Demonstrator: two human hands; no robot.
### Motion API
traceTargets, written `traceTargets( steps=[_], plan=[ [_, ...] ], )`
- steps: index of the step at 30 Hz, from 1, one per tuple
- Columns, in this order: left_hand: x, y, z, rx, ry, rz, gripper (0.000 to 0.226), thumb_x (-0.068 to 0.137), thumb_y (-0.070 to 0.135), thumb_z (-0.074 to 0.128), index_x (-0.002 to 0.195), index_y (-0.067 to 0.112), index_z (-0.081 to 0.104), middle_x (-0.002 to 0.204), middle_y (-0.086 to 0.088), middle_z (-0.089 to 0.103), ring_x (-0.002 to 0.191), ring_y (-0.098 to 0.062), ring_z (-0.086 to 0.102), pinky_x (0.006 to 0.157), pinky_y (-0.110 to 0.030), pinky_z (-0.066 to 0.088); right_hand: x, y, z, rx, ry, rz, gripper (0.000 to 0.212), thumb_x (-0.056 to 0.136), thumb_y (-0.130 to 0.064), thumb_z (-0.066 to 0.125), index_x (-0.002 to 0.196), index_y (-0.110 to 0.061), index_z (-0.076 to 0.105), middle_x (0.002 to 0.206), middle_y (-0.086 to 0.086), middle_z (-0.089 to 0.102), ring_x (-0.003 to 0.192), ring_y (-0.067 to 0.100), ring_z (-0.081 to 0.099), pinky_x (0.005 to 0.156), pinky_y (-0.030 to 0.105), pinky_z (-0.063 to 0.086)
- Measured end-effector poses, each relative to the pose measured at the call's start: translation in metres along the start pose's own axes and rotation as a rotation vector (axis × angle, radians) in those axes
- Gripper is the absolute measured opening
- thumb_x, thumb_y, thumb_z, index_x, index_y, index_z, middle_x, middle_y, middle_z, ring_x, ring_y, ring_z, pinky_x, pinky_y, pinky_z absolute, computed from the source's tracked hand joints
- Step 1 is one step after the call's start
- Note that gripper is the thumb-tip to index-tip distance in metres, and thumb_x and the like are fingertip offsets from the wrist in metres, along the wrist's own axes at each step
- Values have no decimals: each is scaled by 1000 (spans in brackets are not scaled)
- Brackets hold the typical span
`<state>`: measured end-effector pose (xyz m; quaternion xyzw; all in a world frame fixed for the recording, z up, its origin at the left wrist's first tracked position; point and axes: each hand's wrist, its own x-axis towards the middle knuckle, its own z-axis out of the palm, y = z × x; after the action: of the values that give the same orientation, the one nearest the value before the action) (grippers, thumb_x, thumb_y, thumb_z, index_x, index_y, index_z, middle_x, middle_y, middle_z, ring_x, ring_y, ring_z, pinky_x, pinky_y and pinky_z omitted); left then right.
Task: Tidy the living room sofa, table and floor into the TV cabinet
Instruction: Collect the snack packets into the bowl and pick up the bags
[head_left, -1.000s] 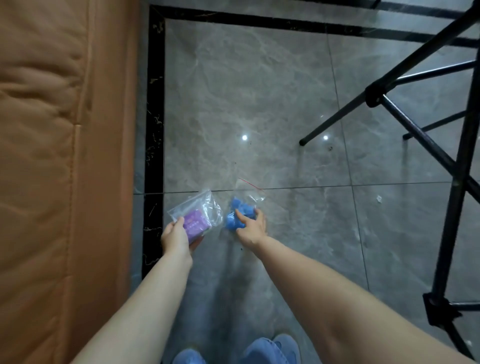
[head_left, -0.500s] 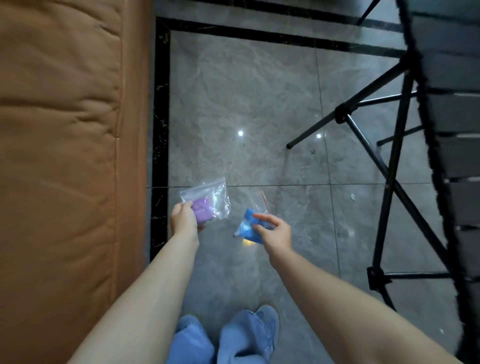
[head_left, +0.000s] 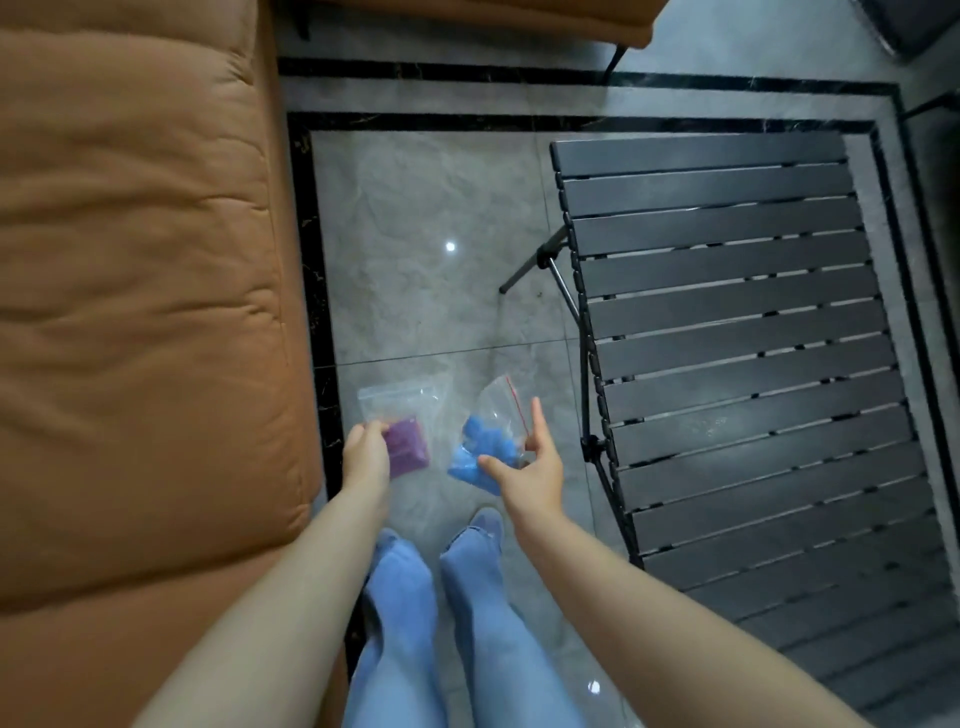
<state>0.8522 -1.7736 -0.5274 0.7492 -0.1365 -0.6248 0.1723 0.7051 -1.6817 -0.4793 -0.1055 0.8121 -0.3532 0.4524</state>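
Observation:
My left hand (head_left: 367, 457) pinches a clear zip bag with a purple block inside (head_left: 408, 441), held above the grey floor beside the sofa. My right hand (head_left: 532, 465) holds a second clear zip bag of blue pieces (head_left: 485, 449), with a red seal strip at its top. The thumb and lower fingers grip that bag while the forefinger points up. Both bags hang in the air in front of my legs, a short gap between them.
An orange sofa (head_left: 135, 291) fills the left side. A dark slatted folding table (head_left: 737, 332) on thin black legs stands to the right. Grey tiled floor (head_left: 431, 218) with black border strips lies between them. Another orange seat edge (head_left: 467, 15) shows at the top.
I have risen from a crouch: both bags came up off the floor and the view pulled back. The slatted table top is now in view at the right.

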Motion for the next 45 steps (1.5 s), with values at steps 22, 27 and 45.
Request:
traceTargets(
  steps=[22, 27, 45],
  plan=[
    [-232, 59, -9, 231, -424, 38, 24, 100, 37, 51, 84, 19, 54, 59, 3, 67, 60, -14, 64, 61, -27, 52, -203, -65, -128, 627, 260, 114, 120, 42, -21, 90, 137, -65, 33, 120, 15, 64, 111, 24, 64, 103, 51, 49],
    [-284, 16, 10, 274, -478, -46, 40, 100, 42, 50, 68, 19, 57, 41, 10, 53, 30, -8, 48, 45, -21, 43, -266, -48, -177, 663, 391, -7, 88, 71, 11, 78, 138, -40, 52, 113, 3, 70, 94, 13, 67, 91, 35, 56],
    [-471, -226, 85, 921, -858, 476, 16, 95, 10, 51, 80, 15, 53, 80, -5, 55, 83, -21, 52, 75, -36, 45, -455, 134, -372, 993, 857, 29, 58, 82, 5, 70, 133, -20, 60, 128, 6, 64, 109, 16, 60, 107, 39, 46]
  ],
)
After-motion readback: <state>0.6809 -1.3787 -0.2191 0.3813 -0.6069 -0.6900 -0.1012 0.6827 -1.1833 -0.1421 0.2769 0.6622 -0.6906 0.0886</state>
